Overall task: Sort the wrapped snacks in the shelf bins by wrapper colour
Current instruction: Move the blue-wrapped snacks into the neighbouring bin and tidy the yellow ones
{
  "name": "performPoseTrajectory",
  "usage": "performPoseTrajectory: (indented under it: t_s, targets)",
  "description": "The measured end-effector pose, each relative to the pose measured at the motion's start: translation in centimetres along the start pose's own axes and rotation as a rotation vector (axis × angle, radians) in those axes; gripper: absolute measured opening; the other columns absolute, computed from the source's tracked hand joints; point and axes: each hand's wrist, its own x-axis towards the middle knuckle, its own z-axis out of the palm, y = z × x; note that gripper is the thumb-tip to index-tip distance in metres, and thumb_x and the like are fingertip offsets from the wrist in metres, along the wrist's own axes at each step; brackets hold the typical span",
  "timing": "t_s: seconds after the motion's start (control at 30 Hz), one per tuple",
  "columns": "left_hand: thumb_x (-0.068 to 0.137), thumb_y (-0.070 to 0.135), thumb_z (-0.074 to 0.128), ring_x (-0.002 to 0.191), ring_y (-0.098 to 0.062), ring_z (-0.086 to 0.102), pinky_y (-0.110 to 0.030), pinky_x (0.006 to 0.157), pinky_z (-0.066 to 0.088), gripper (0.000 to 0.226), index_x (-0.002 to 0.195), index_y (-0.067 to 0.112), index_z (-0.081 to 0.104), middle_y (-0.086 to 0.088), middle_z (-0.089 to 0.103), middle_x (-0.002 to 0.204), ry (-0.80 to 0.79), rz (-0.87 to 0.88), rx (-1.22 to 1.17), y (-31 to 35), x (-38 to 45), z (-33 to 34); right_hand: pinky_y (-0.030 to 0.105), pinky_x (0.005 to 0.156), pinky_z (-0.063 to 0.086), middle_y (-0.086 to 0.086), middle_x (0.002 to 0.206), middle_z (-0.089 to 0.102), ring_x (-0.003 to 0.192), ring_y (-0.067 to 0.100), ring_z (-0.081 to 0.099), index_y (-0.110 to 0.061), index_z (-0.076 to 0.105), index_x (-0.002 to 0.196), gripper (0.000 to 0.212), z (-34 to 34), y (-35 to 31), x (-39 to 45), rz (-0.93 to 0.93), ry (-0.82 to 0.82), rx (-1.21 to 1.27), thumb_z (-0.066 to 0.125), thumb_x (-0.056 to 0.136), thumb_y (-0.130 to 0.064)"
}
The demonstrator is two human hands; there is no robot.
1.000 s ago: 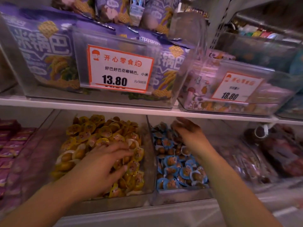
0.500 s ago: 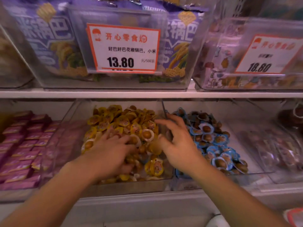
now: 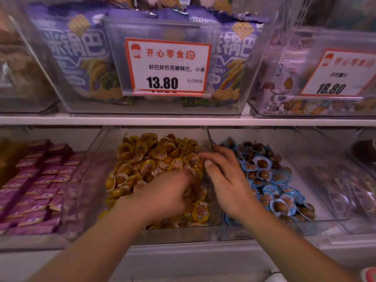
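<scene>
Yellow-wrapped snacks (image 3: 154,157) fill the clear middle bin (image 3: 179,231) on the lower shelf. Blue-wrapped snacks (image 3: 262,165) lie in the clear bin (image 3: 284,226) to its right. My left hand (image 3: 168,194) lies on the yellow pile near its right side. Its fingers dig into the wrappers and are blurred, so any hold is hidden. My right hand (image 3: 227,180) hovers over the wall between the two bins. Its fingers are stretched out towards the yellow pile and hold nothing that I can see.
Purple-pink packets (image 3: 36,180) are stacked in the bin at the left. Dark wrapped packs (image 3: 356,190) sit in the bin at the right. The white shelf edge (image 3: 183,120) hangs just above, carrying bins of purple bags (image 3: 81,58) and price tags (image 3: 166,68).
My right hand left the back of the blue bin and came left to the wall beside the yellow pile. My left hand slid right across the yellow snacks. The view shifted right and closer.
</scene>
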Motion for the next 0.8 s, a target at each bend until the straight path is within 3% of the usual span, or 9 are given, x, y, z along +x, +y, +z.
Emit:
performPoseTrajectory:
  t_s: [0.1,0.2,0.3,0.47,0.53,0.57,0.63,0.7,0.8]
  targets:
    - [0.086,0.038,0.058,0.114,-0.025,0.049,-0.041,0.097,0.043,0.033,0.118,0.035,0.059,0.005,0.043,0.130,-0.077,0.017,0.212,-0.6,0.8,2.3,-0.008,0.091,0.016,-0.011,0.140,0.036,0.125,-0.013,0.029,-0.033,0.065,0.120,0.042,-0.2,-0.2,-0.1,0.014,-0.016,0.004,0.036,0.093,-0.047]
    - [0.089,0.056,0.047,0.127,-0.025,0.040,-0.044,0.103,0.030,0.049,0.135,0.040,0.044,0.007,0.036,0.145,-0.060,-0.024,0.409,-2.1,0.6,2.3,-0.009,0.089,0.016,-0.016,0.138,0.033,0.123,-0.014,0.029,-0.036,0.064,0.121,0.043,-0.4,-0.2,-0.2,0.022,-0.035,0.001,0.034,0.092,-0.048]
    - [0.088,0.066,0.042,0.114,-0.018,0.048,-0.042,0.096,0.029,0.038,0.117,0.043,0.054,0.014,0.043,0.131,-0.062,-0.048,0.405,-3.5,-0.1,0.5,-0.009,0.087,0.018,-0.019,0.140,0.032,0.114,-0.027,0.028,-0.042,0.062,0.119,0.041,-0.5,-0.3,-0.2,0.022,-0.053,0.007,0.034,0.091,-0.051]
    - [0.080,0.053,0.062,0.105,-0.009,0.057,-0.032,0.092,0.029,0.017,0.088,0.038,0.061,0.022,0.053,0.103,0.011,-0.170,0.319,-6.7,-2.6,-3.1,-0.005,0.089,0.023,-0.016,0.148,0.030,0.120,-0.016,0.028,-0.038,0.061,0.125,0.039,-0.6,0.0,-0.3,-0.009,-0.073,-0.044,0.037,0.096,-0.048]
    - [0.077,0.052,0.063,0.102,-0.006,0.056,-0.030,0.093,0.028,0.014,0.081,0.038,0.060,0.021,0.054,0.093,0.014,-0.193,0.320,-6.8,-3.4,-3.5,0.007,0.103,0.028,-0.011,0.149,0.031,0.132,-0.002,0.031,-0.032,0.060,0.128,0.033,-0.8,-0.4,-0.5,-0.014,-0.073,-0.106,0.043,0.100,-0.036]
    - [0.076,0.052,0.061,0.102,-0.005,0.055,-0.030,0.094,0.029,0.015,0.081,0.038,0.058,0.019,0.055,0.093,0.001,-0.201,0.354,-6.7,-3.6,-3.5,0.022,0.110,0.033,-0.004,0.149,0.035,0.137,0.009,0.033,-0.027,0.061,0.129,0.033,-1.0,-0.8,-0.7,-0.065,-0.040,-0.203,0.046,0.100,-0.029]
    - [0.077,0.052,0.056,0.102,-0.008,0.053,-0.031,0.091,0.030,0.015,0.080,0.038,0.055,0.017,0.053,0.094,-0.011,-0.202,0.421,-6.2,-3.9,-3.4,0.043,0.107,0.040,0.010,0.139,0.048,0.131,0.027,0.043,-0.014,0.066,0.123,0.032,-1.4,-2.1,-1.0,-0.312,0.061,-0.434,0.052,0.094,-0.017]
    - [0.080,0.051,0.053,0.105,-0.012,0.052,-0.033,0.092,0.032,0.015,0.087,0.039,0.057,0.015,0.052,0.098,-0.014,-0.204,0.430,-5.9,-4.3,-3.3,0.042,0.095,0.049,0.009,0.124,0.058,0.114,0.028,0.055,-0.010,0.068,0.115,0.032,-1.0,-3.5,-1.2,-0.501,0.065,-0.484,0.050,0.089,-0.013]
    - [0.088,0.047,0.046,0.113,-0.021,0.048,-0.040,0.101,0.029,0.034,0.120,0.041,0.058,0.008,0.053,0.113,-0.028,-0.209,0.454,-5.6,-4.7,-2.2,0.038,0.088,0.053,-0.001,0.117,0.060,0.105,0.022,0.060,-0.020,0.065,0.117,0.036,2.2,-5.6,-1.5,-0.277,-0.252,-0.380,0.044,0.088,-0.016]
